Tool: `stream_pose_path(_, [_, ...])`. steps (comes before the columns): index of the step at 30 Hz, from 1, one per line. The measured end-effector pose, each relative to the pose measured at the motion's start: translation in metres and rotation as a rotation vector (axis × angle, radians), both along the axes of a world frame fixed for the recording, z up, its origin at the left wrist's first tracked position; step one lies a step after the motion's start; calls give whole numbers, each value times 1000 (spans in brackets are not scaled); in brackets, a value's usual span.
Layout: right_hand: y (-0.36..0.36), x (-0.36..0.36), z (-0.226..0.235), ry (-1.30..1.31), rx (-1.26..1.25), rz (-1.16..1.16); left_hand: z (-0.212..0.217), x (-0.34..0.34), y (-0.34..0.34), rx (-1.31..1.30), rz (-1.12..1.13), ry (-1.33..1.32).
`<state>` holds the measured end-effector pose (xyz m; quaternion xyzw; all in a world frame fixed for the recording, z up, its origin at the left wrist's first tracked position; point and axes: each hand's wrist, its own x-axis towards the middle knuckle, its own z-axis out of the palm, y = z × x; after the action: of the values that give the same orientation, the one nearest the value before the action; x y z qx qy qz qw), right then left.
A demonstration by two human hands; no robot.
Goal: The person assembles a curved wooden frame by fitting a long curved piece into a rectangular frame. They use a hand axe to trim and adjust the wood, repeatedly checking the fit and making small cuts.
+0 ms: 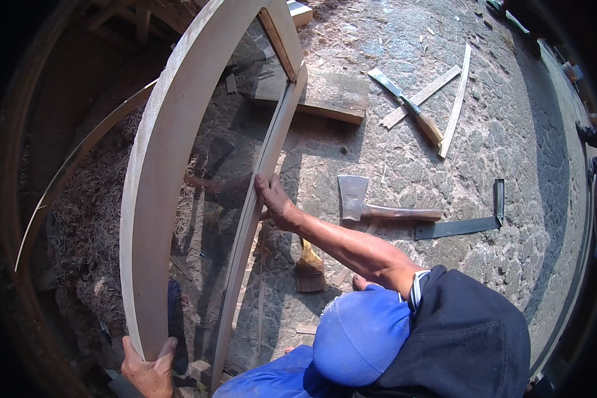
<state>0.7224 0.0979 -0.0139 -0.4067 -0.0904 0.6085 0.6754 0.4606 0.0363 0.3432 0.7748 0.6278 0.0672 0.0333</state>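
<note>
Nearest: blue knee [361, 335] and dark sleeve [464, 338] fill the low edge, just below the frame's straight rail.
Frame: a pale wooden frame [162, 166], one broad curved board joined to a straight rail [259, 186] by a short cross piece [282, 33] at the top, stands upright on the stone floor [524, 119].
Left hand: left hand [149, 371] is wrapped around the curved board's foot, thumb up its right edge, fingers curled tight behind it.
Right hand: right hand [275, 199] presses flat against the rail's outer side, fingers lying along the wood, not closed around it.
Axe: a hatchet [371, 205] lies just right of the rail, blade end toward it.
Other tools: a chisel-like blade with a wooden handle [411, 109] crosses thin wood strips [454, 99] further right; a dark metal square [474, 219] lies beyond the hatchet; a brush [310, 265] sits at the rail's foot.
Risk: as I read it, the rail hand only pushes, so a slip could let the frame twist or tip toward the hatchet.
Risk two: the foot grip could be pinched if the board slides on the floor.
Room: open floor lies right of the rail past the tools; left of the curved board, shavings [93, 199] and a bent strip [79, 159] crowd in.
</note>
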Motion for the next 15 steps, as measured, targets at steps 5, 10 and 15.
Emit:
stream_pose_path(5, [1,-1,-13,19,60,39,0,8,-4,26,4,24])
stream_pose_path(10, [-12,13,-12,-190,-27,28,-7,-10,-3,106,-61,51])
stream_pose_path(15, [-33,30,98,-856,290,-410,-32,-32,0,345,-207,126])
